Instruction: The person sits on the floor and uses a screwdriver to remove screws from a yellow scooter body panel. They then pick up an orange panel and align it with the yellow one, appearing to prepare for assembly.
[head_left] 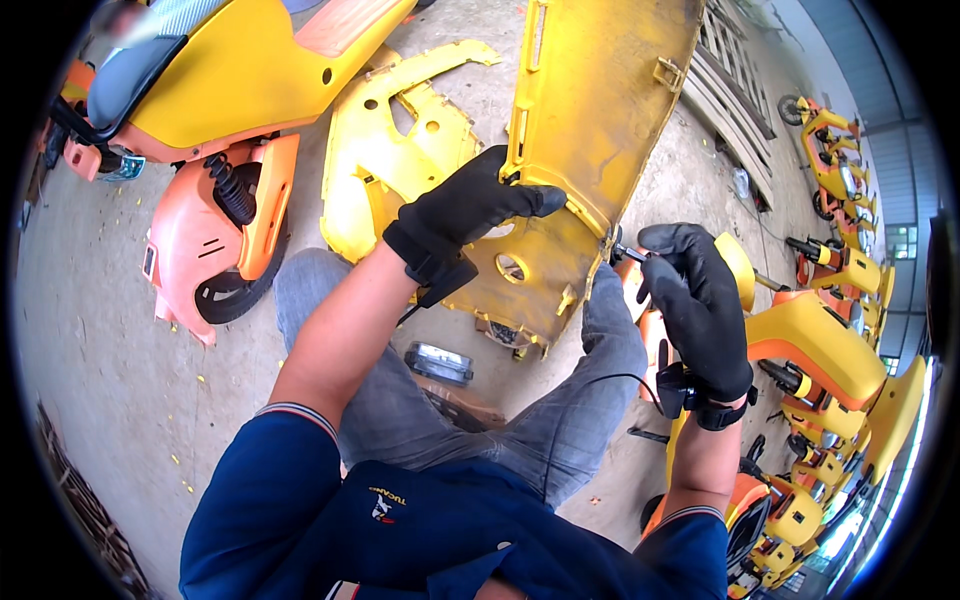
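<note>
A large worn yellow plastic panel point(590, 110) stands in front of me, between my knees. My left hand point(475, 205), in a black glove, is closed on the panel's left edge, with the thumb lying across its inner face. At the panel's right edge, my gloved right hand point(695, 300) pinches a slim tool that looks like a screwdriver point(630, 253). Its metal shaft points left and its tip meets the panel edge near a corner. The fingers hide its handle. Below the hands, the panel's lower part has a round hole point(511, 267).
Another yellow panel point(400, 140) lies on the floor to the left, beside an orange-yellow scooter point(240, 80) with its wheel and shock absorber. A clear lamp point(440, 362) sits between my legs. Wooden slats point(730, 130) and several scooters point(840, 340) line the right. A cable point(590, 385) hangs from my right wrist.
</note>
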